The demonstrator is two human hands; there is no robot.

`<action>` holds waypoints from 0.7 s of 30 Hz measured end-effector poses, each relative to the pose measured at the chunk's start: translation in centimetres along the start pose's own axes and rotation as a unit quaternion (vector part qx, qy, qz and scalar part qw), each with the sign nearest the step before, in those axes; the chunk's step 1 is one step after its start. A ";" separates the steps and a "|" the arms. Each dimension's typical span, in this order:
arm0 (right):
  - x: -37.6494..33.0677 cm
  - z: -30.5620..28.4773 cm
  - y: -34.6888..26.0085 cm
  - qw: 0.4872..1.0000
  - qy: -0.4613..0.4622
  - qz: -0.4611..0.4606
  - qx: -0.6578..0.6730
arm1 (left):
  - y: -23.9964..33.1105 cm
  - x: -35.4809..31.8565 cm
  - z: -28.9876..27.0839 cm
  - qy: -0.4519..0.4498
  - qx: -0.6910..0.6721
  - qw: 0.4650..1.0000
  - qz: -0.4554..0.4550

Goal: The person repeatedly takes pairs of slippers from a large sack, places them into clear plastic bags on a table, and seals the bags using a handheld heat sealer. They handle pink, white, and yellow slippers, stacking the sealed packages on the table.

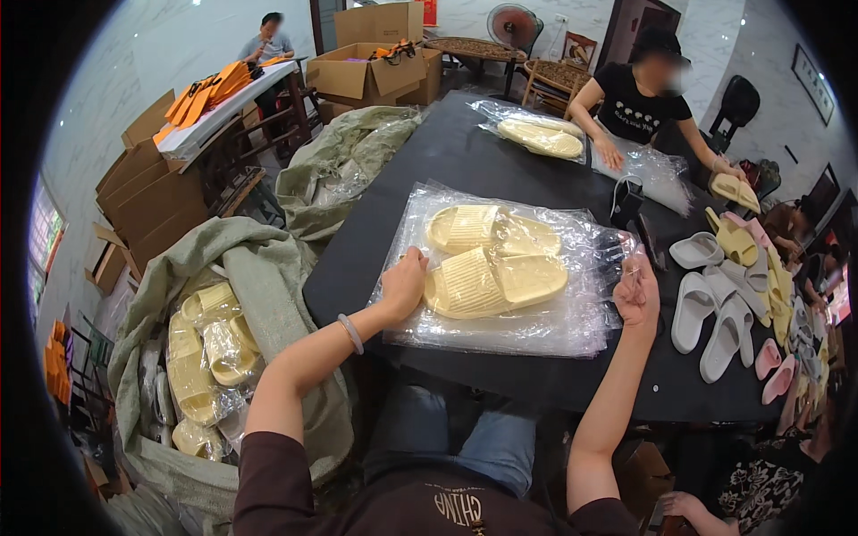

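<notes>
A pair of pale yellow slide slippers (pixel 496 272) lies side by side inside a clear plastic bag (pixel 585 237), on top of a stack of flat clear bags (pixel 500 338) on the black table. My left hand (pixel 405 284), a grey bracelet at its wrist, is closed at the bag's left side, beside the slippers' toe ends. What its fingers grip there is partly hidden. With fingers curled, my right hand (pixel 636 290) holds the bag's right end, past the heels.
To the left stands an open woven sack (pixel 268 246) with bagged yellow slippers. Grey, yellow and pink slippers (pixel 715 313) line the table's right side. A black stand (pixel 628 204) is beyond my right hand. Across the table, a co-worker (pixel 643 103) touches clear bags and a yellow slipper.
</notes>
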State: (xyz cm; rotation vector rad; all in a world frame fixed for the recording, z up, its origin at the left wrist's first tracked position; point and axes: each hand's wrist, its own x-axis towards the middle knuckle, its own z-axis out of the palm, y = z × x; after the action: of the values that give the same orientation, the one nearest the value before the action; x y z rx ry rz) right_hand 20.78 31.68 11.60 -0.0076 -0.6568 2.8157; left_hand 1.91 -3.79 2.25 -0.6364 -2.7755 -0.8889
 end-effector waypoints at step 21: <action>14.3 -3.9 14.8 0.395 -0.338 -0.142 -0.843 | -0.9 -0.7 0.1 0.115 -0.065 0.980 0.147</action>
State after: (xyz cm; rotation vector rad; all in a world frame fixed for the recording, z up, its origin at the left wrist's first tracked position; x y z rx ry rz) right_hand 3.62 24.03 2.42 0.7425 -2.7829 0.5135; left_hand 2.11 -4.64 1.57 -0.8764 -2.3580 -1.0103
